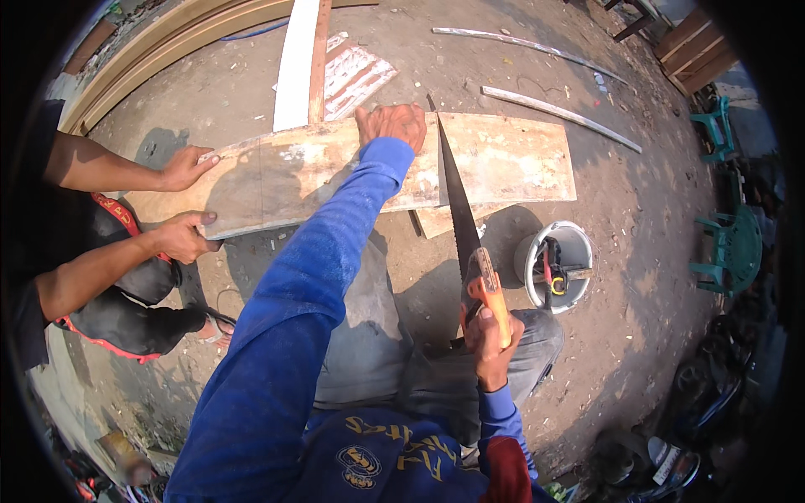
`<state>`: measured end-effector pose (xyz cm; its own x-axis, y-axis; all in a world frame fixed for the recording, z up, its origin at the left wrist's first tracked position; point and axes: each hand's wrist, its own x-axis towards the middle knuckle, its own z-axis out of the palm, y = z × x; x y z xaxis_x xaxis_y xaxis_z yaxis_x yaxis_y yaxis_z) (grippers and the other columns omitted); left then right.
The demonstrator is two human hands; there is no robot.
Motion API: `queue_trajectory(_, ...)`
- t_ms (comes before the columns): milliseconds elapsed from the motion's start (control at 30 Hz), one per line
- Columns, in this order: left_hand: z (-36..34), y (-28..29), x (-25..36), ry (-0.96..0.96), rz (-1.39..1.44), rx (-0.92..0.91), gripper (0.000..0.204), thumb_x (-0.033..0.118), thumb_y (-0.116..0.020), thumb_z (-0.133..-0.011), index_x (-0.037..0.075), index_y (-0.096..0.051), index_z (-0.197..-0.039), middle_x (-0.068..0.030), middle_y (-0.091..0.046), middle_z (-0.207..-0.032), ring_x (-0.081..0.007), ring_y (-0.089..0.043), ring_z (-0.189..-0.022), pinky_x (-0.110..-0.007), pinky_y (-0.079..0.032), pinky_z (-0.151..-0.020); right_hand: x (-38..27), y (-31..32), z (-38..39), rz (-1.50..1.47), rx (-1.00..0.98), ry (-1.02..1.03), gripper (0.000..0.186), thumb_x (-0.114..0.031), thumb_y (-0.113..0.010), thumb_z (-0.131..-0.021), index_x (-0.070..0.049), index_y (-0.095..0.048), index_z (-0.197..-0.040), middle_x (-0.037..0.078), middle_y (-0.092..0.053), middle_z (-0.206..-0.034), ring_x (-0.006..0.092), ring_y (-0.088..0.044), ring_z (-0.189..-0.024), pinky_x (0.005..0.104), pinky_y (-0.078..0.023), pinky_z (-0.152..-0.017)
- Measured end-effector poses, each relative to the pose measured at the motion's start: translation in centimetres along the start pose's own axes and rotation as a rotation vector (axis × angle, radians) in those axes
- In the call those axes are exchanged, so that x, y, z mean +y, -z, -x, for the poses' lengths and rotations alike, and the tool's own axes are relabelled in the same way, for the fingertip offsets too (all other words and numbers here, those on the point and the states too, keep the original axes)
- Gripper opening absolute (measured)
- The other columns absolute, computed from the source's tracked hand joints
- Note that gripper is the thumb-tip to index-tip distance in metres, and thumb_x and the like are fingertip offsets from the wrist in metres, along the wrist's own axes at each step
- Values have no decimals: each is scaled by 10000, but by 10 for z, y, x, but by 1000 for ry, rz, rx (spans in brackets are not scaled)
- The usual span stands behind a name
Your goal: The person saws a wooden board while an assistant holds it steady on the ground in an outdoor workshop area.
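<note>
A wide, worn wooden board (511, 159) lies across in front of me. My left hand (392, 126) presses on its far edge with bent fingers, just left of the saw. In my right hand (492, 342) is a handsaw (463, 214), its orange-and-yellow handle wrapped by my fingers. The blade slants up across the board, its tip at the far edge, where a dark line runs beside it. At the board's left end, a co-worker's two hands (186, 237) hold the near and far edges. Part of another wood piece (453, 220) shows beneath the board.
A pale bucket (583, 293) with tools inside stands right of my knee. Two thin strips (562, 117) lie on the ground beyond. Long planks (180, 38) and a white board (295, 67) are at far left. Green plastic chairs (729, 251) and motorbikes (662, 457) line the right.
</note>
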<state>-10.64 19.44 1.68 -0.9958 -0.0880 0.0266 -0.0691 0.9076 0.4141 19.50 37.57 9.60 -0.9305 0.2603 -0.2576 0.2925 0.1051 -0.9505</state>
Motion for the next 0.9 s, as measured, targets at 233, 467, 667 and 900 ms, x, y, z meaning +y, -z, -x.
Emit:
queue_trajectory(233,2,3,-14,1,10,24,581,368,-439,-1043,15,-761,-714,-251,-724,-758,-396,-695,-772,-521,-379,-932,3,1,24,87,-78,42,272,-228,-648,-1013,25,-675,-1110,0,-595,-682,77,-508,-586,276,-390,-548)
queue_trajectory(467,-3,8,-7,16,16,37,600,373,-415,-1057,17,-761,-718,-245,-725,-756,-394,-697,-761,-504,-372,-973,43,17,31,71,-7,96,352,-304,-640,-1022,45,-675,-1059,56,-637,-778,100,-574,-672,287,-441,-615)
queue_trajectory(667,4,-2,-3,20,10,-38,606,378,-413,-1058,19,-756,-710,-236,-723,-743,-395,-700,-785,-520,-365,-1001,5,-17,-23,-25,-41,-34,280,-212,-648,-1034,34,-643,-899,-18,-539,-657,72,-455,-577,283,-372,-539)
queue_trajectory(900,0,10,-14,55,13,11,606,373,-409,-1059,17,-755,-711,-237,-727,-752,-403,-702,-796,-542,-361,-1022,46,24,71,55,-36,109,518,-370,-644,-1012,85,-691,-1254,51,-630,-728,83,-545,-599,290,-492,-672)
